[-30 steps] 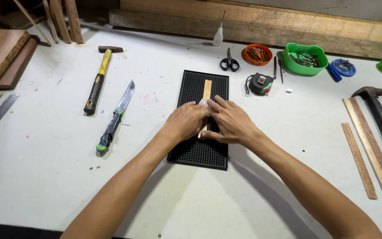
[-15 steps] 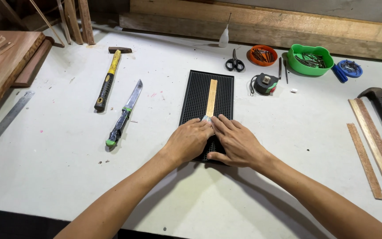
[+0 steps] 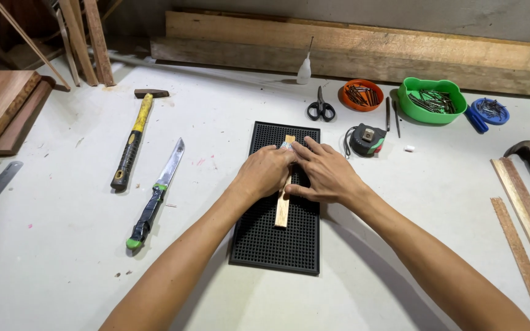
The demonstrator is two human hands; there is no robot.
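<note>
Thin wooden strip [image 3: 283, 208] flat on the black grid mat [image 3: 277, 245] mid-worktop, long axis running away from the body. Left hand [image 3: 265, 173] and right hand [image 3: 323, 175] both pressed on its far half, fingers flattened over something small and pale, not clenched.

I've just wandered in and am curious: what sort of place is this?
Most likely a small woodworking bench. Both hands press a thin wooden strip on a black mat; a hammer, bowls of nails and stacked planks lie around.
</note>
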